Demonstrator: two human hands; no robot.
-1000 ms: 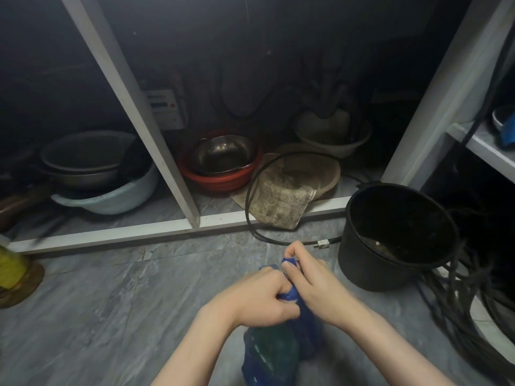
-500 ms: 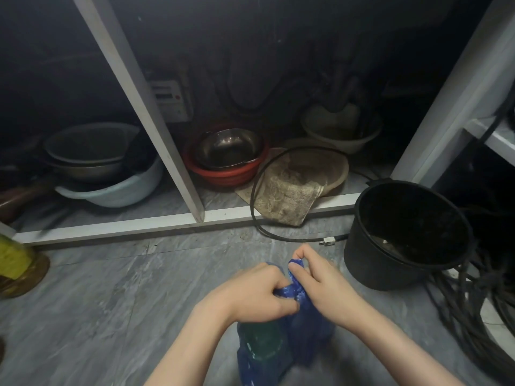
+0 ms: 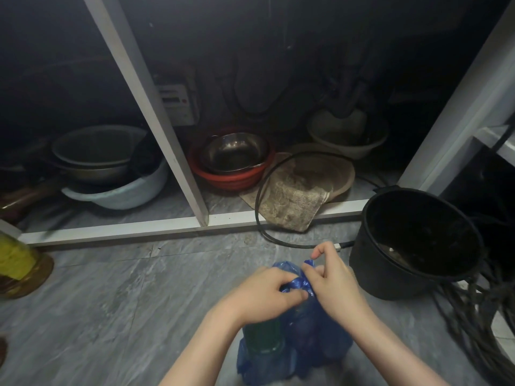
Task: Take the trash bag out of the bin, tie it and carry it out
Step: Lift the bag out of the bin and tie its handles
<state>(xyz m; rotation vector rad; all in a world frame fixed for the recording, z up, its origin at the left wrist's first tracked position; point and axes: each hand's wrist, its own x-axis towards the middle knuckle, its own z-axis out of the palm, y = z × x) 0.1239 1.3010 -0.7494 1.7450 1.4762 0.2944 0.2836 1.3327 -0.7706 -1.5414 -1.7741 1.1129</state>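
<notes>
A blue plastic trash bag [image 3: 303, 346] stands on the grey floor near the bottom middle of the view, with a green round object showing through its side. My left hand [image 3: 264, 295] and my right hand [image 3: 331, 282] pinch the bunched top of the bag between them, the blue ends twisted together at the fingers. My right index finger is raised. The black round bin [image 3: 412, 243] stands without a bag just to the right of my hands, with some debris on its bottom.
An open white-framed cabinet [image 3: 200, 215] lies ahead with a pale basin [image 3: 122, 188], a red basin holding a steel bowl [image 3: 231, 162] and a cloth [image 3: 292, 204]. A black cable [image 3: 262, 218] loops out. Coiled dark cables [image 3: 479, 316] lie right. A yellow container [image 3: 16, 263] is left.
My hands have kept working the bag's top, the right index finger has lifted, and the view has shifted slightly so everything sits a little further right.
</notes>
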